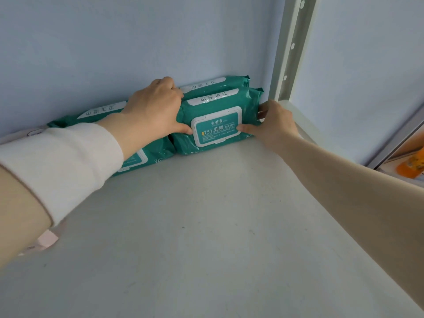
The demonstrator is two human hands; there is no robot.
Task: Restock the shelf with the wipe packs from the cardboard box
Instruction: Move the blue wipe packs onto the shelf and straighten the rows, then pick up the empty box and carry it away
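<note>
A glossy teal plastic wipe pack [231,101] with a white rectangular lid [216,128] stands at frame centre on the matte white shelf [206,214]. The left hand [156,106] and right hand [275,123] grip its ends, thumbs in front.

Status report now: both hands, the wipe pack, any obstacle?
Hands: left hand and right hand grip front wipe pack by its ends. Pack stands on shelf, against rear pack. Close at right: shelf post.
</note>
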